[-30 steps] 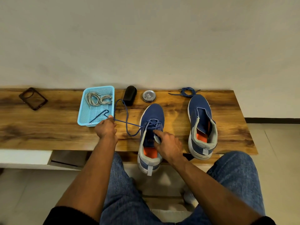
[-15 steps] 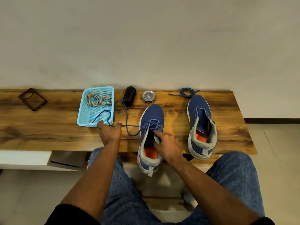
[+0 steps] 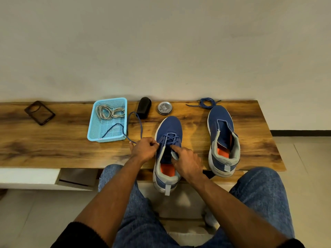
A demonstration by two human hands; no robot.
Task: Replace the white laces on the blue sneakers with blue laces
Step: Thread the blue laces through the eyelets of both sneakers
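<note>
Two blue sneakers stand on the wooden bench (image 3: pixel 53 149). The left sneaker (image 3: pixel 169 127) carries a blue lace (image 3: pixel 139 122) through its front eyelets; the lace's free end loops left over the bench into the basket. My left hand (image 3: pixel 144 149) pinches this lace right beside the shoe's left eyelets. My right hand (image 3: pixel 186 162) grips the grey tongue, index finger pointing at the lacing. The right sneaker (image 3: pixel 222 127) has no lace. A second blue lace (image 3: pixel 206 102) lies coiled behind its toe. The white laces (image 3: pixel 110 111) lie bundled in the basket.
A light blue plastic basket (image 3: pixel 95 133) sits left of the shoes. Behind them stand a black brush-like object (image 3: pixel 144 107) and a round metal tin (image 3: pixel 165 108). A dark phone case (image 3: pixel 39 112) lies far left. My knees are under the bench's front edge.
My left hand has travelled right along the blue lace, from beside the basket to the left sneaker's eyelets. My right hand has stayed on the tongue.
</note>
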